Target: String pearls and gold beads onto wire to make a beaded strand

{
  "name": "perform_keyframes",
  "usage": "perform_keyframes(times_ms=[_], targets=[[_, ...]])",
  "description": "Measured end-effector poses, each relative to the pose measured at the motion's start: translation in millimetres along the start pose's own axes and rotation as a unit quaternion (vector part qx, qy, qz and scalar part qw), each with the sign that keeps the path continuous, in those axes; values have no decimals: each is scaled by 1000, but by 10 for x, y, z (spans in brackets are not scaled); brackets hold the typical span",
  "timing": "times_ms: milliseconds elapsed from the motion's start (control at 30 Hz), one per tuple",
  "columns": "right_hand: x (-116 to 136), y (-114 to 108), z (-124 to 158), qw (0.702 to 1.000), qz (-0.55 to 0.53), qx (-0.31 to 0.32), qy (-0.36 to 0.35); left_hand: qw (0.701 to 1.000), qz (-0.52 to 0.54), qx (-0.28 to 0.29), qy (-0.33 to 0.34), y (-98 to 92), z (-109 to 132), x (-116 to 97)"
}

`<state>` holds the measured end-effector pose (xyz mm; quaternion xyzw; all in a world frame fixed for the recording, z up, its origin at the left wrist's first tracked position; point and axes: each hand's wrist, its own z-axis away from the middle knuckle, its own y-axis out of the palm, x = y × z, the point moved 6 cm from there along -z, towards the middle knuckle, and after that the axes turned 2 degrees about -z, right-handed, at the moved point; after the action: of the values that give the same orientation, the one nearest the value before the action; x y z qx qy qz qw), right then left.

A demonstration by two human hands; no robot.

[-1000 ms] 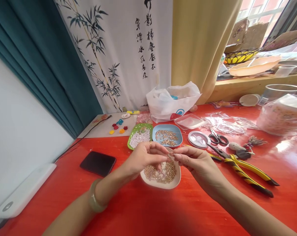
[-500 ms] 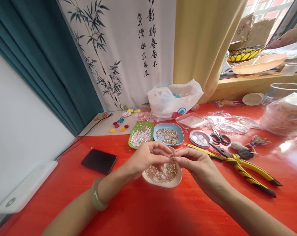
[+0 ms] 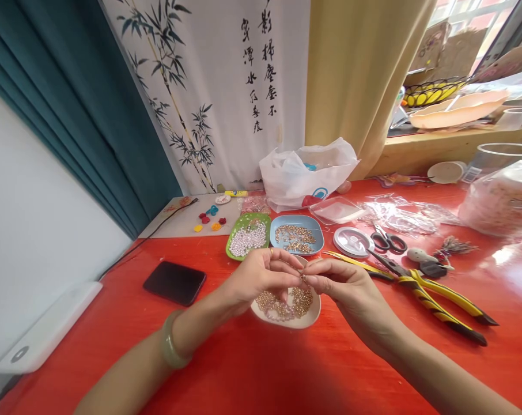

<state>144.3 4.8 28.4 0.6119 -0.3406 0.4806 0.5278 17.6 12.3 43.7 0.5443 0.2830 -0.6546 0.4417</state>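
Note:
My left hand [image 3: 267, 276] and my right hand [image 3: 341, 280] meet fingertip to fingertip above a white bowl [image 3: 286, 324]. Both are closed in a pinch on a tiny gold-coloured piece [image 3: 303, 277], too small and too covered by fingers to name. The bowl below contains gold beads [image 3: 302, 301] and a string of pale pink beads [image 3: 282, 312]. Just behind the hands, a green tray [image 3: 234, 252] carries pearly white beads [image 3: 249, 237]. Beside it, a blue tray [image 3: 318, 233] has small gold beads [image 3: 296, 235] in it.
Yellow-and-black pliers [image 3: 438, 305], scissors [image 3: 388, 240] and a round clear lid [image 3: 353, 242] lie to the right. A black phone [image 3: 174, 283] rests on the left. Farther back are a white plastic bag [image 3: 306, 173], clear packets [image 3: 399, 214] and a wrapped tub [image 3: 500, 199].
Both hands keep the same pinch over the bowl, with hardly any movement. The whole view has shifted very slightly.

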Motion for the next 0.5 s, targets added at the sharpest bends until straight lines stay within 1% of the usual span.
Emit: perform_keyframes(times_ms=[333,500], targets=[[17,4,0,1000,0,-14,-2,1000,-13,-18,1,-1,1,-21],[14,20,18,1000,2,-11,1,1000,-20,-10,5,0,0,-12]])
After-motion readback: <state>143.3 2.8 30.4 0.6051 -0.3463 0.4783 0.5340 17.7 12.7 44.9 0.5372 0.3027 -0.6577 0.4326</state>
